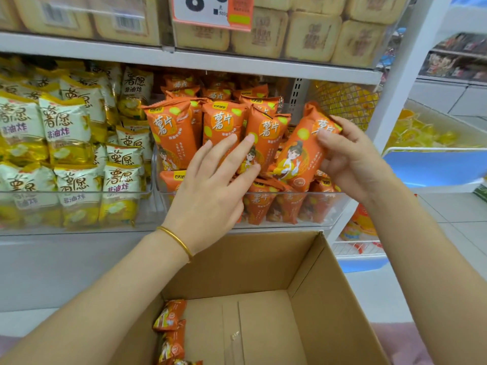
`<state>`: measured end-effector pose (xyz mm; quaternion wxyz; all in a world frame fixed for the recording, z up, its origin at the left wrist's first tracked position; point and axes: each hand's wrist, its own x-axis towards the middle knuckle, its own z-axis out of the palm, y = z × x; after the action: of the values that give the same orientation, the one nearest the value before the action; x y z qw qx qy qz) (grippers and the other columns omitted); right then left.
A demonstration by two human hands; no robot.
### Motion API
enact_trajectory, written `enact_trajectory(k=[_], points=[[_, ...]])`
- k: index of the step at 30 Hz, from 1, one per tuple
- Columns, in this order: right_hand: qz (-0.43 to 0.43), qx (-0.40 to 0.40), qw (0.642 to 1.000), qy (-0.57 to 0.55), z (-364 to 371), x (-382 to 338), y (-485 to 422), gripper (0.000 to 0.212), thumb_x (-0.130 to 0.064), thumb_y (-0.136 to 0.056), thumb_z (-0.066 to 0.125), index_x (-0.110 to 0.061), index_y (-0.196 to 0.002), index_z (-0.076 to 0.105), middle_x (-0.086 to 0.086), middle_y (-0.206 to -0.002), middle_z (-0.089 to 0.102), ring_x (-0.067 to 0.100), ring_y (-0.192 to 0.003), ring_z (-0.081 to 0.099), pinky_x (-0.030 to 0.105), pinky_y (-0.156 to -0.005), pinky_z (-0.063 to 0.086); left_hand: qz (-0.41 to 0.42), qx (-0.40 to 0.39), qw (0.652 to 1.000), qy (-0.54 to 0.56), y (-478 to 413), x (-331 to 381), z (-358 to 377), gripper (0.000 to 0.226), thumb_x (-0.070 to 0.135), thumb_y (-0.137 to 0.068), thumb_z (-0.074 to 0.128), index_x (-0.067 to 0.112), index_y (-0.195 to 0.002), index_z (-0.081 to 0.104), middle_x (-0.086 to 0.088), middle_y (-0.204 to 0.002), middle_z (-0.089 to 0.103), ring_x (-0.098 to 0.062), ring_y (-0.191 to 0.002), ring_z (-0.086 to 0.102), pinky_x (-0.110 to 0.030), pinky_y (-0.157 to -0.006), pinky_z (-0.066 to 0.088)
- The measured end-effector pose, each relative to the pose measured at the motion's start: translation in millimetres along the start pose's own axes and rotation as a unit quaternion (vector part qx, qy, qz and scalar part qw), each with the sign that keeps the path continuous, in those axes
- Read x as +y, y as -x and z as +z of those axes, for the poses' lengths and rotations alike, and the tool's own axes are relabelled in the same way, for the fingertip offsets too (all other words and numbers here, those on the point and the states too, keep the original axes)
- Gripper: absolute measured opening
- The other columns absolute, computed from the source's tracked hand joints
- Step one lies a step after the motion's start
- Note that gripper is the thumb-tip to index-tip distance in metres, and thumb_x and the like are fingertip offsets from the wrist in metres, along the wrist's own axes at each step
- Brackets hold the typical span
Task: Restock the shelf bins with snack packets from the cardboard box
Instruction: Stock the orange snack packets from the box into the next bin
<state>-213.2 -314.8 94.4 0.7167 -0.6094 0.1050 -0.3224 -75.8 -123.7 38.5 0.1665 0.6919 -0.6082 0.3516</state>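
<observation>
gripping orange packet (297, 151) at right end of clear bin (333, 212), right hand (350, 159) nearer; long axis tilted, top leaning right. left hand (208, 191) flat, fingers straight, bracing upright packets (224, 122) mid-bin.

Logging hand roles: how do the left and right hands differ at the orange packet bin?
The left hand lies flat, straight fingers pressing upright orange packets in the clear bin; the right hand curls round one tilted packet. The left wrist bears a gold bangle; the right wrist is bare. Both reach over the cardboard box.
</observation>
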Motion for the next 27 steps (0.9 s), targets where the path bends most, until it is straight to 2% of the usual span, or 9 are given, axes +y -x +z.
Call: enact_trajectory(k=[4,6,8,10,13,15,17,21,27], points=[[-0.061,0.134,0.988,0.05,-16,-8,-8,0.045,-0.016,-0.073,0.076,-0.019,-0.113,0.055,0.002,-0.1,0.061,0.01,-0.082,0.066,0.029,-0.069,0.055,0.042,0.009,0.999,-0.009,-9,6,-1,0.041,0.009,-0.086,0.05,0.01,-0.126,0.059,-0.017,-0.152,0.03,-0.036,-0.141,0.024,-0.056,-0.112,0.024],[-0.116,0.165,0.968,0.146,-17,-6,-20,0.04,-0.024,-0.072,0.078,-0.028,-0.107,0.059,0.0,-0.106,0.062,0.01,-0.091,0.064,0.031,-0.079,0.055,0.058,0.02,0.998,-0.02,-21,10,1,0.04,0.008,-0.089,0.043,0.011,-0.126,0.059,-0.018,-0.151,0.03,-0.037,-0.141,0.025,-0.056,-0.112,0.024],[-0.158,0.161,0.945,0.237,-12,2,-35,0.037,-0.025,-0.073,0.078,-0.03,-0.105,0.06,-0.006,-0.105,0.062,0.002,-0.089,0.061,0.026,-0.085,0.052,0.068,0.022,0.997,-0.039,-37,13,5,0.043,0.005,-0.091,0.034,0.013,-0.125,0.059,-0.019,-0.151,0.031,-0.038,-0.141,0.025,-0.056,-0.112,0.024],[-0.148,0.14,0.928,0.312,-6,14,-48,0.043,-0.016,-0.078,0.076,-0.019,-0.118,0.059,-0.008,-0.11,0.06,0.0,-0.09,0.056,0.017,-0.086,0.046,0.059,0.017,0.997,-0.054,-52,12,10,0.045,0.004,-0.091,0.031,0.014,-0.123,0.061,-0.02,-0.15,0.031,-0.039,-0.14,0.026,-0.056,-0.112,0.024],[-0.1,0.109,0.908,0.391,-5,28,-60,0.064,-0.019,-0.079,0.076,-0.013,-0.135,0.046,0.001,-0.13,0.054,0.006,-0.109,0.049,0.011,-0.088,0.035,0.039,-0.001,0.996,-0.077,-61,8,17,0.037,0.008,-0.092,0.04,0.015,-0.121,0.062,-0.021,-0.15,0.031,-0.04,-0.139,0.027,-0.057,-0.112,0.023],[-0.069,0.098,0.912,0.393,-8,31,-65,0.074,-0.022,-0.078,0.078,-0.013,-0.14,0.039,-0.002,-0.129,0.051,0.006,-0.114,0.047,0.012,-0.089,0.035,0.037,-0.012,0.996,-0.08,-59,3,18,0.033,0.007,-0.09,0.055,0.016,-0.122,0.062,-0.021,-0.15,0.032,-0.04,-0.138,0.029,-0.057,-0.112,0.023],[-0.032,0.105,0.93,0.35,-11,28,-75,0.079,-0.023,-0.075,0.081,-0.011,-0.139,0.037,-0.002,-0.123,0.054,0.009,-0.11,0.052,0.022,-0.091,0.046,0.044,-0.005,0.996,-0.083,-57,-1,18,0.035,0.008,-0.088,0.062,0.017,-0.122,0.061,-0.021,-0.148,0.034,-0.04,-0.136,0.032,-0.055,-0.112,0.024],[-0.033,0.209,0.941,0.265,-18,28,-113,0.066,-0.022,-0.071,0.083,-0.006,-0.124,0.046,0.007,-0.116,0.061,0.021,-0.106,0.061,0.043,-0.091,0.053,0.052,0.004,0.994,-0.096,-54,-7,20,0.038,0.01,-0.087,0.066,0.018,-0.124,0.06,-0.021,-0.147,0.037,-0.039,-0.135,0.033,-0.054,-0.113,0.023],[-0.058,0.24,0.942,0.227,-4,41,-162,0.068,-0.012,-0.078,0.077,-0.007,-0.133,0.038,0.009,-0.132,0.054,0.022,-0.121,0.052,0.032,-0.104,0.04,0.067,0.015,0.993,-0.101,-54,-9,22,0.037,0.01,-0.088,0.065,0.018,-0.124,0.06,-0.021,-0.145,0.038,-0.038,-0.134,0.033,-0.054,-0.113,0.023]])
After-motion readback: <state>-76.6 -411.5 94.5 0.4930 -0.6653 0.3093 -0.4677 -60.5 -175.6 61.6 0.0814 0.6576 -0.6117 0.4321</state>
